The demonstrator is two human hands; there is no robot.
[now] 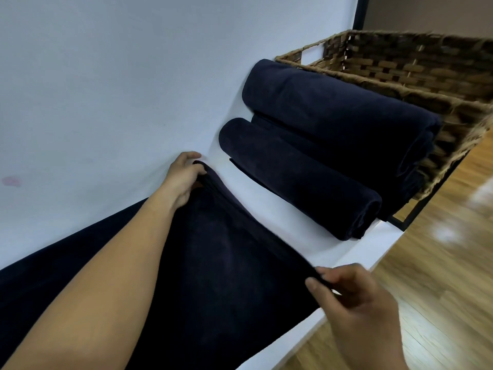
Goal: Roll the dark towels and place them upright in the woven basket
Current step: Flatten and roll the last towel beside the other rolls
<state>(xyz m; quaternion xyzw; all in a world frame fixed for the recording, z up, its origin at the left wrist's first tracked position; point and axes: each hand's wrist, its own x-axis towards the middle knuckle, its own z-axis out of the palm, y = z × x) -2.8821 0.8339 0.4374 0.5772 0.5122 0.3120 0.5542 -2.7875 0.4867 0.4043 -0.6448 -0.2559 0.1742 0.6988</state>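
two hands hold one edge of a single unrolled dark towel [218, 263]: the left hand [184, 180] grips its far corner and the right hand [354, 297] pinches its near corner. the towel lies spread on the white table [280, 222]. beyond it two rolled towels lie on their sides, the nearer roll [298, 180] touching the farther roll [338, 113], which leans against the one woven basket [400, 86].

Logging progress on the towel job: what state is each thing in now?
Woven basket: upright, no towel visible inside.
Larger rolled towel: rolled, on its side beside the basket.
Smaller rolled towel: rolled, on its side.
Unrolled towel: flat on table, end edge held.
Left hand: grips its far corner.
Right hand: pinches its near corner.
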